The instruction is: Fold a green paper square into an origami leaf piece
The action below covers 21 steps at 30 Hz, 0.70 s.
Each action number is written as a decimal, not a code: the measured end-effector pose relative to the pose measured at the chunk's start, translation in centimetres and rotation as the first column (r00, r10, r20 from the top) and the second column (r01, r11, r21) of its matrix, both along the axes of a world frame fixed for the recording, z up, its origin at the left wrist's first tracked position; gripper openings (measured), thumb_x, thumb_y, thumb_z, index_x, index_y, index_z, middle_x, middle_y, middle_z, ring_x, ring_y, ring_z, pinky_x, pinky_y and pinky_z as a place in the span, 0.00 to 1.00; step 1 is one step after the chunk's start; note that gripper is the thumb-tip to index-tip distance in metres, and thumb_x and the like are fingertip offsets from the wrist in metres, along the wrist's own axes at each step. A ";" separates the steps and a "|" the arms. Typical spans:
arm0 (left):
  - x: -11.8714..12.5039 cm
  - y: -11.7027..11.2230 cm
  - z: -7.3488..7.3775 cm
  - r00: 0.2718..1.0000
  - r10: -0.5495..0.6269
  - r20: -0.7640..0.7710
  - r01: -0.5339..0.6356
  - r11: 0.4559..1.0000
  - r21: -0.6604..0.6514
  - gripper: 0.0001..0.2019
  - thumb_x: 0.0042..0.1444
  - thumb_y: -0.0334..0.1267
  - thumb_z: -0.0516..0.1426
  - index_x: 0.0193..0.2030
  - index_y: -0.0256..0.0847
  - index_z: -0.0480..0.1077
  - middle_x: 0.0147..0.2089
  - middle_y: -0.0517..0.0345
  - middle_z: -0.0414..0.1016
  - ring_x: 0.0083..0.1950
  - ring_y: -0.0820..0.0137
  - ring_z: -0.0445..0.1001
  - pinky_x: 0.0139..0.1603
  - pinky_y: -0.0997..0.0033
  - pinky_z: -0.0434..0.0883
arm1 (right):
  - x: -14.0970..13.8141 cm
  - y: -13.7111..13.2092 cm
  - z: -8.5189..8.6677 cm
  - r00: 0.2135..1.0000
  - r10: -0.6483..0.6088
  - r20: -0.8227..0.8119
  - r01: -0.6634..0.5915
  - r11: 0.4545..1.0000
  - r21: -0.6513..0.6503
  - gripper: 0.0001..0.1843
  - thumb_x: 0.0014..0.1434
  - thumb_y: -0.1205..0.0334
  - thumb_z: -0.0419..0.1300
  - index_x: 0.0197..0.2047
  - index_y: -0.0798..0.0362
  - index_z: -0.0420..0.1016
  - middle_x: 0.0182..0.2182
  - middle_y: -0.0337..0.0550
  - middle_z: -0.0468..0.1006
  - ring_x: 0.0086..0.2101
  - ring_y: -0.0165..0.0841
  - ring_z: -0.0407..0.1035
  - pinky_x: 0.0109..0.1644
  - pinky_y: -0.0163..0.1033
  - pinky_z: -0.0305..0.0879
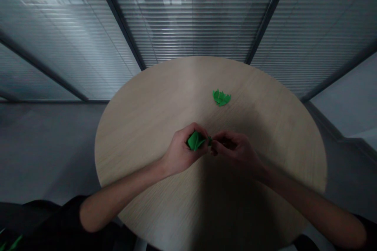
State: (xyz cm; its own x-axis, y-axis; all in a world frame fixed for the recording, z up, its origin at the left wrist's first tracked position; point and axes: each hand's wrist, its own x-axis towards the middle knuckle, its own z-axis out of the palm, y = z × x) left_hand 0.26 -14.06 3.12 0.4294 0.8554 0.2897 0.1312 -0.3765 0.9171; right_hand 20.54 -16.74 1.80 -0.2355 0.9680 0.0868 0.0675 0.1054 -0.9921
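Above the middle of the round table, my left hand curls around a green folded paper piece; its pointed flaps show between thumb and fingers. Close beside it on the right, my right hand pinches a small green bit at the piece's right side. Whether that bit is part of the same folded paper or a separate one, I cannot tell. Farther back on the table lies another green folded paper piece, fan-like with several points, touched by neither hand.
The round wooden table has its far edge close to a glass partition with blinds. A dark shadow falls across its near right part. Grey floor shows at the left, and some green bits appear at the bottom left corner.
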 end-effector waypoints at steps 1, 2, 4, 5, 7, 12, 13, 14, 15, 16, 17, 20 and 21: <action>0.0 0.0 0.0 1.000 -0.001 0.002 0.001 1.000 -0.002 0.05 0.59 0.32 0.62 0.40 0.40 0.70 0.39 0.55 0.79 0.37 0.69 0.76 0.37 0.69 0.73 | 0.0 0.0 0.0 1.000 0.000 0.009 0.000 1.000 0.001 0.14 0.63 0.49 0.67 0.38 0.53 0.81 0.28 0.43 0.83 0.28 0.32 0.78 0.32 0.36 0.75; 0.0 0.0 0.0 1.000 -0.002 0.003 0.002 1.000 0.000 0.05 0.59 0.32 0.62 0.40 0.40 0.70 0.39 0.55 0.79 0.37 0.69 0.77 0.37 0.69 0.73 | 0.0 0.0 0.0 1.000 0.001 0.018 -0.001 1.000 -0.001 0.15 0.63 0.49 0.66 0.38 0.53 0.81 0.28 0.43 0.83 0.28 0.32 0.78 0.32 0.36 0.75; 0.0 0.0 0.0 1.000 -0.003 -0.005 0.003 1.000 0.007 0.05 0.58 0.32 0.62 0.40 0.40 0.70 0.38 0.55 0.79 0.37 0.69 0.77 0.37 0.70 0.73 | 0.0 0.0 0.0 1.000 0.003 0.028 -0.003 1.000 -0.003 0.15 0.63 0.49 0.66 0.38 0.53 0.81 0.28 0.43 0.83 0.28 0.32 0.78 0.33 0.36 0.75; 0.0 0.0 0.0 1.000 -0.004 -0.011 0.004 1.000 0.012 0.06 0.58 0.33 0.63 0.40 0.40 0.70 0.38 0.55 0.78 0.36 0.69 0.76 0.37 0.70 0.73 | -0.1 0.0 0.0 1.000 0.006 0.029 -0.006 1.000 -0.005 0.15 0.63 0.49 0.66 0.38 0.54 0.81 0.29 0.43 0.83 0.29 0.32 0.78 0.33 0.36 0.75; 0.0 0.0 -0.1 1.000 -0.008 -0.014 0.008 1.000 0.017 0.06 0.59 0.33 0.63 0.40 0.39 0.70 0.38 0.55 0.78 0.36 0.70 0.76 0.37 0.70 0.73 | -0.1 -0.1 -0.1 1.000 0.008 0.025 -0.007 1.000 -0.010 0.14 0.63 0.50 0.66 0.39 0.54 0.81 0.29 0.43 0.83 0.29 0.33 0.78 0.34 0.37 0.75; 0.0 0.0 -0.2 1.000 -0.013 -0.026 0.013 1.000 0.006 0.06 0.60 0.33 0.62 0.42 0.39 0.70 0.38 0.54 0.78 0.36 0.69 0.76 0.36 0.70 0.73 | -0.1 0.0 -0.2 1.000 -0.013 0.024 0.013 1.000 0.000 0.12 0.63 0.53 0.66 0.38 0.53 0.81 0.28 0.42 0.82 0.28 0.32 0.77 0.33 0.36 0.74; 0.0 0.0 -0.3 0.999 -0.014 -0.035 0.014 1.000 0.006 0.07 0.60 0.34 0.63 0.42 0.39 0.70 0.38 0.54 0.78 0.36 0.70 0.76 0.35 0.70 0.73 | -0.1 0.0 -0.2 0.999 -0.020 0.029 0.020 1.000 0.007 0.12 0.63 0.53 0.66 0.37 0.53 0.81 0.28 0.42 0.82 0.28 0.31 0.76 0.33 0.36 0.74; 0.0 0.0 -0.3 0.999 -0.015 -0.043 0.016 1.000 0.007 0.07 0.60 0.34 0.63 0.43 0.39 0.70 0.38 0.54 0.78 0.36 0.70 0.76 0.35 0.70 0.73 | -0.1 0.0 -0.3 0.999 -0.030 0.036 0.030 0.999 0.014 0.11 0.63 0.53 0.66 0.37 0.53 0.81 0.27 0.41 0.81 0.27 0.31 0.76 0.32 0.35 0.74; 0.1 0.0 -0.3 0.999 -0.017 -0.047 0.017 1.000 0.009 0.07 0.60 0.34 0.63 0.43 0.39 0.70 0.39 0.55 0.78 0.37 0.70 0.76 0.36 0.70 0.73 | -0.1 0.1 -0.3 0.998 -0.040 0.045 0.039 0.999 0.020 0.11 0.63 0.53 0.66 0.37 0.53 0.80 0.27 0.41 0.81 0.27 0.31 0.75 0.31 0.35 0.73; 0.1 0.1 -0.3 0.999 -0.019 -0.047 0.020 1.000 0.013 0.07 0.60 0.34 0.63 0.43 0.39 0.70 0.39 0.55 0.78 0.37 0.69 0.77 0.37 0.70 0.73 | 0.0 0.1 -0.3 0.997 -0.046 0.058 0.045 0.999 0.025 0.11 0.62 0.53 0.66 0.37 0.53 0.80 0.27 0.41 0.81 0.26 0.31 0.75 0.30 0.35 0.73; 0.1 0.1 -0.3 0.999 -0.023 -0.045 0.024 1.000 0.015 0.07 0.60 0.33 0.63 0.44 0.39 0.70 0.40 0.54 0.78 0.38 0.69 0.77 0.38 0.69 0.74 | 0.0 0.1 -0.2 0.996 -0.048 0.075 0.046 0.999 0.028 0.11 0.62 0.53 0.66 0.37 0.54 0.80 0.27 0.41 0.80 0.26 0.31 0.75 0.30 0.35 0.73; 0.1 0.1 -0.1 0.998 -0.032 -0.046 0.033 0.999 0.022 0.07 0.60 0.32 0.62 0.44 0.39 0.70 0.43 0.52 0.80 0.40 0.68 0.79 0.40 0.68 0.74 | 0.0 0.0 -0.1 0.992 -0.042 0.121 0.037 0.998 0.041 0.11 0.63 0.54 0.64 0.37 0.54 0.79 0.26 0.40 0.78 0.26 0.31 0.74 0.30 0.34 0.72; 0.1 0.1 -0.1 0.998 -0.032 -0.048 0.033 0.999 0.025 0.06 0.60 0.32 0.62 0.43 0.39 0.70 0.43 0.51 0.81 0.41 0.67 0.79 0.40 0.68 0.74 | 0.0 0.0 -0.1 0.991 -0.038 0.130 0.032 0.998 0.045 0.11 0.63 0.54 0.64 0.36 0.54 0.78 0.26 0.40 0.78 0.27 0.31 0.74 0.30 0.34 0.72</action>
